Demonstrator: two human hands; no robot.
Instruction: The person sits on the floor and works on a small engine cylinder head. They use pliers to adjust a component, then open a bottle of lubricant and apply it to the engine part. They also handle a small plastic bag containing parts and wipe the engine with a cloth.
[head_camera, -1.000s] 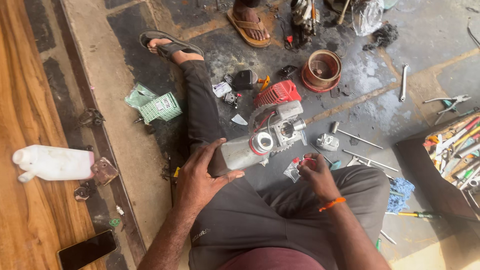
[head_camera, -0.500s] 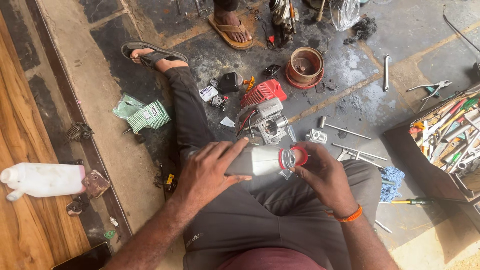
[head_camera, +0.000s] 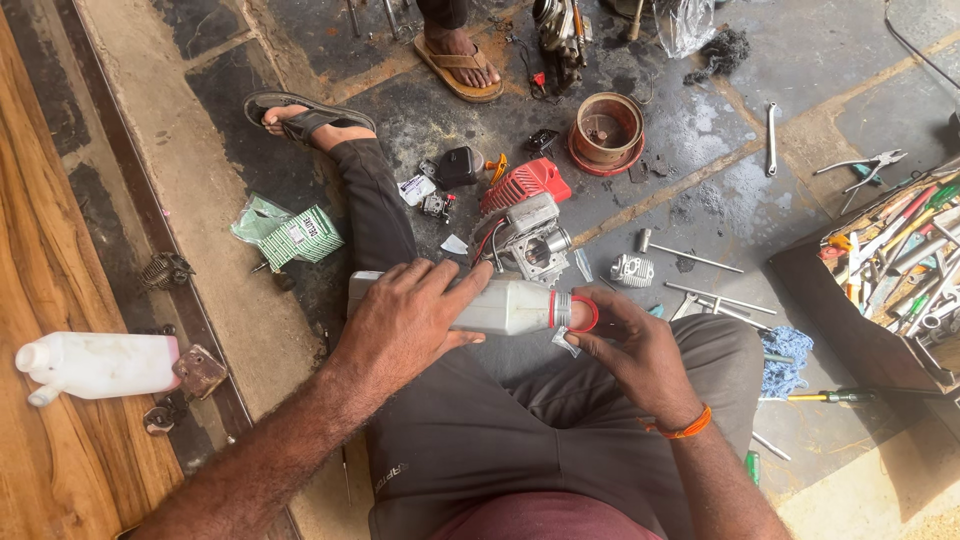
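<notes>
My left hand lies over a translucent white plastic tank held sideways above my lap. At the tank's right end sits a red ring cap, and the fingers of my right hand grip that cap. Just beyond the tank, a small engine with a red cover rests on the dark floor. My outstretched left leg in dark trousers runs up to a sandalled foot.
A white plastic bottle lies on the wooden boards at left. A green-and-white box, a rusty round drum, loose metal rods and a tool tray surround me. Another person's sandalled foot stands at top.
I lifted the white tank away from the engine and brought it over my lap. My right hand moved onto the red cap. The view shifted slightly downward.
</notes>
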